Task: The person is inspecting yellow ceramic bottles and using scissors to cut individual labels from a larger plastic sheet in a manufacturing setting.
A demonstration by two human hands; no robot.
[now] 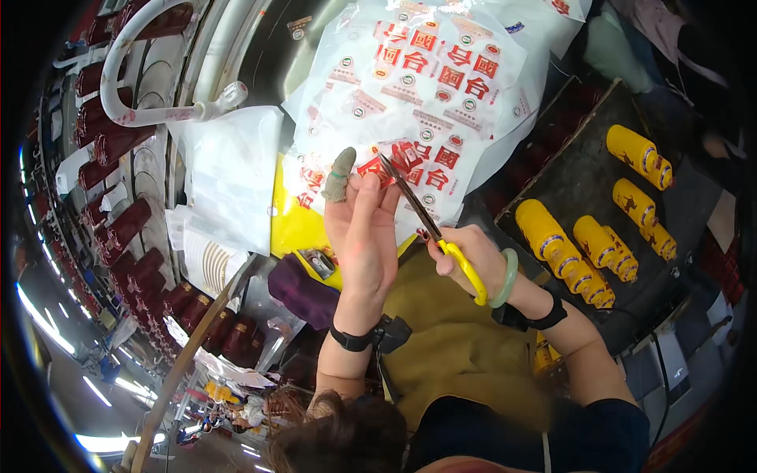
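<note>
My left hand (363,240) is palm up, its thumb pinched on a small piece of red-printed film (372,169). One of its fingers wears a grey-green cloth finger cover (338,175) tied with a green band. In my right hand (475,254) is a pair of scissors (415,199) with yellow handles and dark blades. The blade tips reach the red-printed film beside my left fingers; whether they are parted is hard to see. Beneath both hands spread translucent printed sheets (335,102) with red characters and small emblems.
Yellow bottles (544,229) lie on a dark board (568,150) at the right. A purple cloth (302,293) and clear plastic sheet (225,158) are left of my hands. Farther left, dark red bottles (126,225) stand in rows near a white curved pipe (118,94).
</note>
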